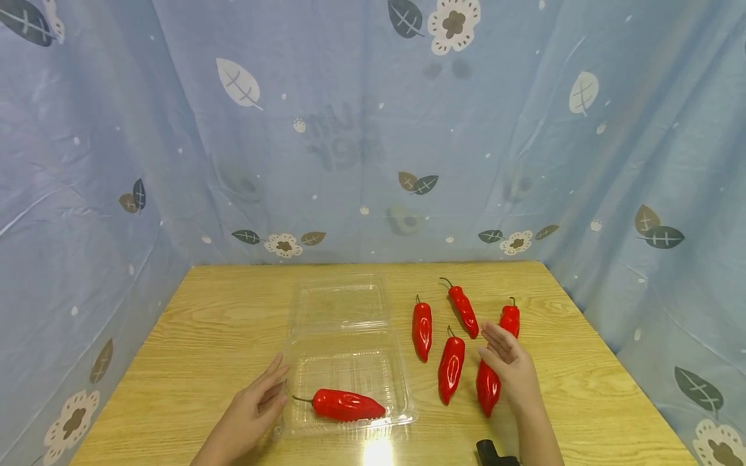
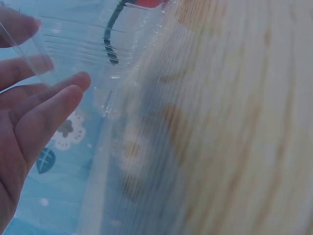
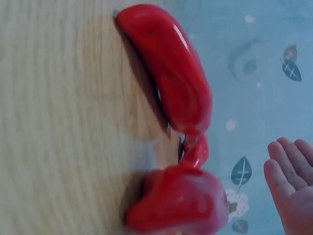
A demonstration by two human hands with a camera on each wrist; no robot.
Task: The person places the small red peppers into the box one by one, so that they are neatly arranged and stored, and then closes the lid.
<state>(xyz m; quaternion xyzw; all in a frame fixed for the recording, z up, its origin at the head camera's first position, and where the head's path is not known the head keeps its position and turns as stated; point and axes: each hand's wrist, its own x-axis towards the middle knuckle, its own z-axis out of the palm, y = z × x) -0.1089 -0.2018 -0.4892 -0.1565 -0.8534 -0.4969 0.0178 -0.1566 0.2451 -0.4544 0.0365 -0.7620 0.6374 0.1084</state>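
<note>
A clear plastic clamshell box lies with its lid folded back. Inside its near part rests one red chili pepper, stem to the left. My left hand is at the box's left edge with fingers loosely extended; whether they touch the plastic I cannot tell. My right hand hovers over the rightmost red pepper, covering its middle. In the right wrist view that hand's fingers are extended, apart from the peppers, and hold nothing.
Left of the right hand, more red peppers lie on the wooden table: one by the box, one nearer and one farther back. A black object is at the front edge. Patterned blue curtains surround the table.
</note>
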